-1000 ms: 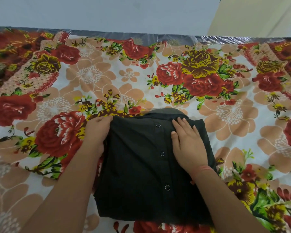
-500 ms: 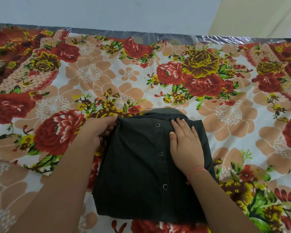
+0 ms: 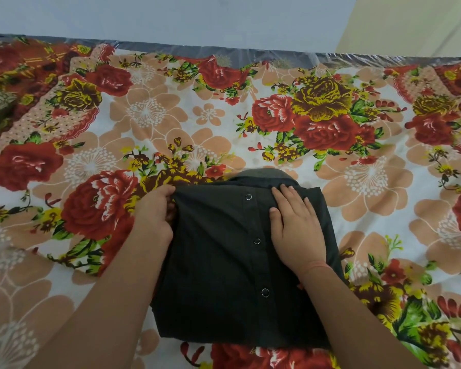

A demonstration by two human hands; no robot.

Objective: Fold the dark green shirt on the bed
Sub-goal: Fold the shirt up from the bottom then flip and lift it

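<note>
Lying under the shirt and spreading out past it on every side, we log the bed, dressed in a sheet of red, yellow and peach flowers. Beyond the shirt's far edge, past the sheet, we note a pale wall.

Shirt: dark green, on the bed, directly before us. We judge the fold nearly done. It is already a compact rectangle of several layers, with the sleeves out of sight, the placket up, and a bit of collar showing past its far edge. What we judge is left: squaring the far-left corner and smoothing. Whether another fold in half is meant, we cannot tell.

Left hand: at the shirt's far-left corner, forearm lying along the shirt's left side. Its fingers curl into the cloth edge, so it grips the shirt there.

Right hand: on top of the shirt, right of the placket, near the far edge. The palm is down and the fingers are straight and close together; it presses flat and grasps nothing.

Snaps: three, in a row down the shirt's middle, between the hands.

Thread: reddish, round the right wrist, above the shirt's right side.
</note>
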